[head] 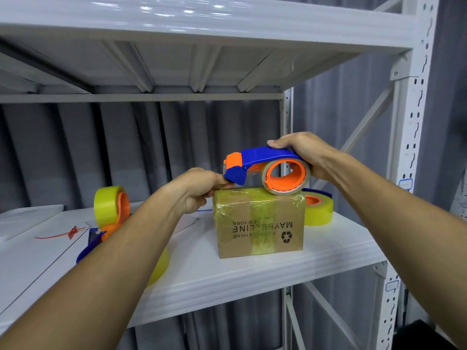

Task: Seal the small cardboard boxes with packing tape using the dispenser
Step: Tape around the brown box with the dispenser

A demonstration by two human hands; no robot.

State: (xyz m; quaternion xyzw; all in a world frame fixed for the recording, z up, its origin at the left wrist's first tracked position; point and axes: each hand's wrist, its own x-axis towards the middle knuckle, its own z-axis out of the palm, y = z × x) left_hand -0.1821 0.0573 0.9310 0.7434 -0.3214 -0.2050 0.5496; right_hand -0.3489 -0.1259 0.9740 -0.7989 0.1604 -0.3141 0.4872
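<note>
The right hand (300, 152) grips the rear of the blue and orange tape dispenser (260, 165), fingers curled over its top and the thumb tip showing on the blue handle. Its forearm runs in from 4 o'clock, the wrist bent slightly down. The dispenser lies almost level, its cutter end pointing to 9 o'clock, and its nearly spent tape roll (286, 176) rests on the top of the cardboard box (260, 223) near the box's right edge.

The left hand (199, 188) sits at the box's upper left corner, just under the cutter end, with its fingers curled and pinched together there; whether they hold a strip of tape cannot be told. Its forearm comes up from 7 o'clock.

The box stands on the white shelf (227, 274), at about the middle of the view, already wrapped in yellowish tape, with its printed lettering upside down. Behind it at 3 o'clock lies a yellow tape roll (319, 210). At 9 o'clock another yellow roll (108, 203) stands on edge, with a second dispenser (91, 245) partly hidden by the left forearm, and a red plastic tie (65, 233) farther left.
</note>
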